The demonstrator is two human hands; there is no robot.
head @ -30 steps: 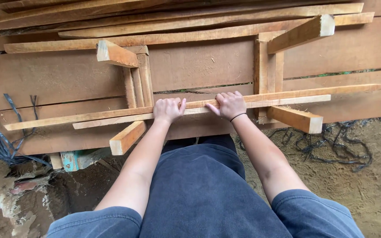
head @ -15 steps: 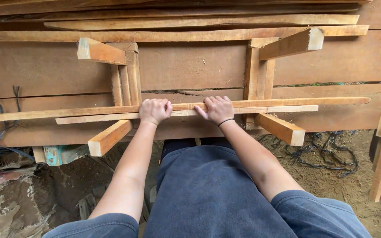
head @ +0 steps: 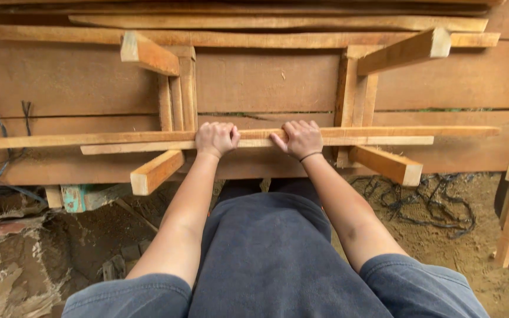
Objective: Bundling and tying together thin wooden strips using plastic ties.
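Two thin wood strips (head: 384, 136), long & narrow, pale rough-sawn, lie side by side across two upright wood frames (head: 178, 88) w/ jutting blocks, in front of wide stacked planks (head: 266, 79). Prob. light but whippy at the ends; splintery, so a mid-length grip w/ hands apart looks best. Left hand (head: 216, 138) & right hand (head: 303, 138) are both curled over the strips near the middle, fingers clenched on them. Black cords (head: 437, 203) on dirt at right.
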